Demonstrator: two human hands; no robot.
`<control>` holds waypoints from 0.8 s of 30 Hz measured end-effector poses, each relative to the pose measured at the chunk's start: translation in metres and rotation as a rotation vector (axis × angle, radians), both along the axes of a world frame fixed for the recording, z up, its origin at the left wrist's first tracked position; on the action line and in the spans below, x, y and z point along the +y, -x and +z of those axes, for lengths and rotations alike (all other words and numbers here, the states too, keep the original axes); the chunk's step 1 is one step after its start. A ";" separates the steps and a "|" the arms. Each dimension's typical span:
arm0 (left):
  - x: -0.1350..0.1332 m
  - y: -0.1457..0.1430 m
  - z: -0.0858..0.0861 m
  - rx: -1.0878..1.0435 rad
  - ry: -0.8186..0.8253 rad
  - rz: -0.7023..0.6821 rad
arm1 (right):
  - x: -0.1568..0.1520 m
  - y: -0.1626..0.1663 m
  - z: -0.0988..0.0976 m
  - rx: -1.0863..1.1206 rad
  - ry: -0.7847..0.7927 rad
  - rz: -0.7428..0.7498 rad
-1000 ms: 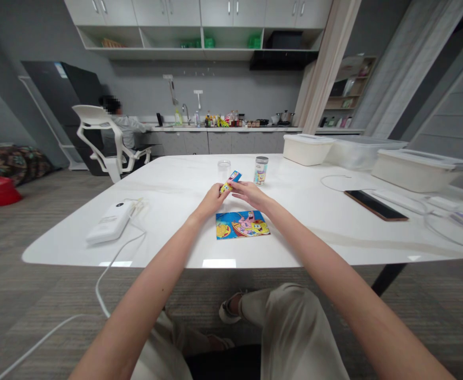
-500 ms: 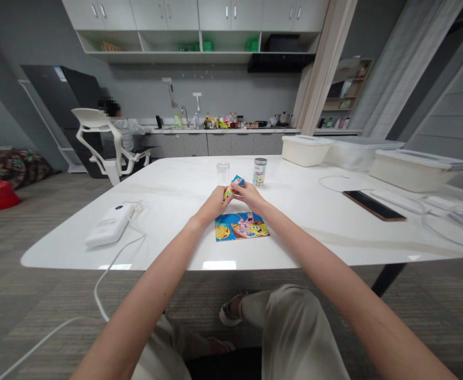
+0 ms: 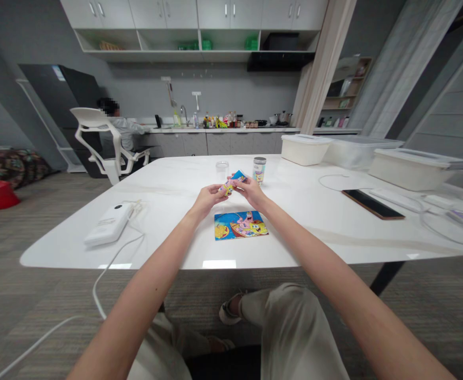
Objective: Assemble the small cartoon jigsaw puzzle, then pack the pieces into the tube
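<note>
My left hand (image 3: 209,198) is closed, pinching the left end of some small printed cartoon pieces (image 3: 228,186) in yellow and pink. Fingers of my right hand (image 3: 252,190) are closed on their blue right end. Whether this is one piece or several, I cannot tell. Both hands are raised a little in front of a clear plastic jar (image 3: 222,170), which stands lidless. Behind my right hand is a jar with a grey lid and a cartoon label (image 3: 259,169). Nearer me, a blue cartoon picture sheet (image 3: 241,226) lies flat on the white table (image 3: 168,182).
At left on the table lies a white power bank-like device (image 3: 110,226) with cables. A dark phone (image 3: 372,204) and more cables lie at right, with lidded storage boxes (image 3: 407,171) behind. A person (image 3: 122,129) sits by the counter in a white chair.
The pieces have shifted between my fingers, showing more pink and blue. My left hand has moved slightly left and opened its grip outward from the right hand.
</note>
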State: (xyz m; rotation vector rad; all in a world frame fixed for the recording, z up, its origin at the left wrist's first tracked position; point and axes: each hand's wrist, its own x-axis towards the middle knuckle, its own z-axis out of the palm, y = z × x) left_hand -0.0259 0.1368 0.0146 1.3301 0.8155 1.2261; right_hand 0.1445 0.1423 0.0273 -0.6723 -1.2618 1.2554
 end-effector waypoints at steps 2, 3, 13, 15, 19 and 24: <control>0.002 0.002 -0.002 -0.018 0.013 0.041 | 0.006 0.000 -0.005 0.011 0.007 -0.025; 0.002 0.002 -0.003 -0.024 0.018 0.061 | 0.008 0.000 -0.008 0.009 0.012 -0.047; 0.003 0.003 0.006 0.084 -0.043 0.107 | 0.019 -0.004 -0.010 -0.009 -0.025 -0.173; 0.009 0.005 0.006 0.145 -0.069 0.210 | 0.020 -0.006 -0.009 0.004 -0.027 -0.205; 0.032 0.010 0.005 0.422 -0.067 0.434 | 0.022 -0.009 -0.008 0.011 -0.018 -0.253; 0.074 0.008 0.007 0.649 -0.119 0.450 | 0.022 -0.010 -0.009 0.033 -0.029 -0.286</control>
